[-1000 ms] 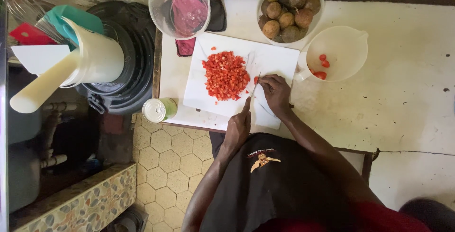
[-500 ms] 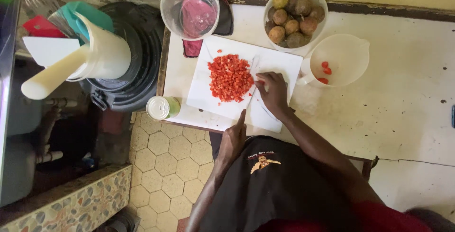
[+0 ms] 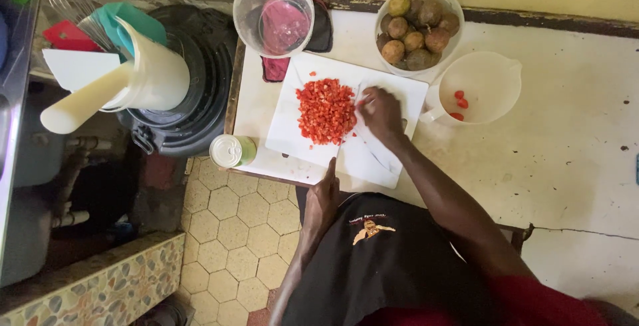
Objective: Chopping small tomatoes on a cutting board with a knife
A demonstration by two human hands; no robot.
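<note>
The person wears a black sleeveless top with a small gold and white winged emblem on the chest. Below it shows a strip of red cloth. Both arms are bare to the shoulder, with no watch, ring or glove visible.

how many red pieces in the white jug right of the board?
3 visible: two red pieces side by side at and, one lower at, all on the left of the jug floor. More may hide under its near wall.
</note>
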